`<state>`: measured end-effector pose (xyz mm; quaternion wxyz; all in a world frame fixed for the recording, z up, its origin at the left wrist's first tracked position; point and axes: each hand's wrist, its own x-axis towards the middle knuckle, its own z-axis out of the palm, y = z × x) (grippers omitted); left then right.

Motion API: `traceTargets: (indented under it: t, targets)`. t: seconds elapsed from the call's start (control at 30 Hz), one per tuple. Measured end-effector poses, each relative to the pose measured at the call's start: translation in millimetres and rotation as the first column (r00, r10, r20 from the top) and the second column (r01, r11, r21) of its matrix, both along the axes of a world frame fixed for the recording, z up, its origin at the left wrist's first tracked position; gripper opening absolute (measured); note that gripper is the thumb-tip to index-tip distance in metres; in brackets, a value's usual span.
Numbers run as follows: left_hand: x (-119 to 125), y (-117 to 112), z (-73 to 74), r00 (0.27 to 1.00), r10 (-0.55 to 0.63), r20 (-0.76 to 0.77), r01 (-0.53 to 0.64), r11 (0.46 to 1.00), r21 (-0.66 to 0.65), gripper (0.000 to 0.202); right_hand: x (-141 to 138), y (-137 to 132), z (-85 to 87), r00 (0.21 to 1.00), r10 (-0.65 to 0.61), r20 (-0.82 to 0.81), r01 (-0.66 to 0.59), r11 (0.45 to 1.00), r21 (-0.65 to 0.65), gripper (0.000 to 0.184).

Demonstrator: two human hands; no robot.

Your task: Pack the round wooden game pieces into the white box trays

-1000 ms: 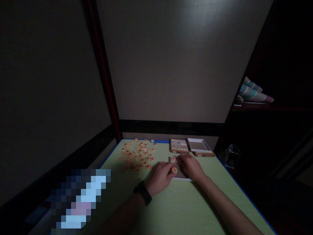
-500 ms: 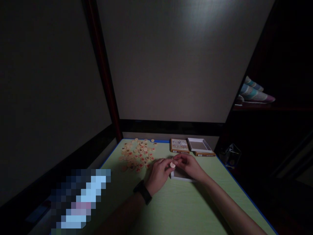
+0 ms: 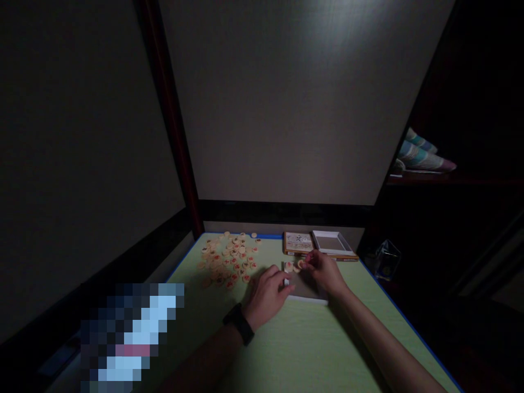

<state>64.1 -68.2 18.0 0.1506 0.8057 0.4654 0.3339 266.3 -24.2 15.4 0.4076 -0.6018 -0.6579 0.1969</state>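
Observation:
A shallow white-rimmed box [image 3: 313, 300] lies on the green table under my hands. Along its far edge, round Chinese chess pieces [image 3: 289, 267] with red marks sit in a row. My right hand [image 3: 325, 271] pinches one Chinese chess piece [image 3: 302, 264] at the right end of that row. At the box's left side is my left hand [image 3: 268, 292], fingers apart and thumb over the box, with no piece visible in it. A black watch [image 3: 239, 324] is on the left wrist. Many more pieces [image 3: 227, 261] lie scattered to the left, some face up.
Behind my hands lie a printed flat box [image 3: 298, 242] and an open white tray [image 3: 333, 243] resting on another box. The table [image 3: 286, 349] has a blue edge and meets a wall panel at the back. Striped cloth [image 3: 426, 155] rests on a shelf at right.
My right hand has moved right, away from my left hand, with a piece in its fingertips. The left fingers have spread, and the piece seen at them before is gone from there.

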Motion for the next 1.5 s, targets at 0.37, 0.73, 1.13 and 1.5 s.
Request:
traceTargets:
  t: [0.37, 0.73, 1.13, 1.5]
  targets:
    - [1, 2, -4.9, 0.998, -0.056, -0.017, 0.055, 0.998, -0.018, 0.011, -10, -9, 4.5, 0.889, 0.02, 0.458, -0.006, 1.0, -0.03, 0.009]
    - [1, 3, -7.7, 0.999, -0.049, 0.005, 0.049, 0.998, -0.046, 0.011, -15, -16, 10.8, 0.784, 0.058, 0.618, -0.053, 0.998, -0.026, 0.012]
    - [0, 3, -8.1, 0.998, -0.055, -0.003, 0.055, 0.998, -0.037, 0.01, -15, -14, 9.0, 0.788, 0.064, 0.613, -0.064, 0.998, -0.022, 0.015]
    - [0, 4, -11.5, 0.998, -0.057, 0.019, 0.057, 0.998, -0.024, 0.01, -17, -16, 9.9, 0.782, 0.066, 0.62, -0.053, 0.998, -0.039, 0.015]
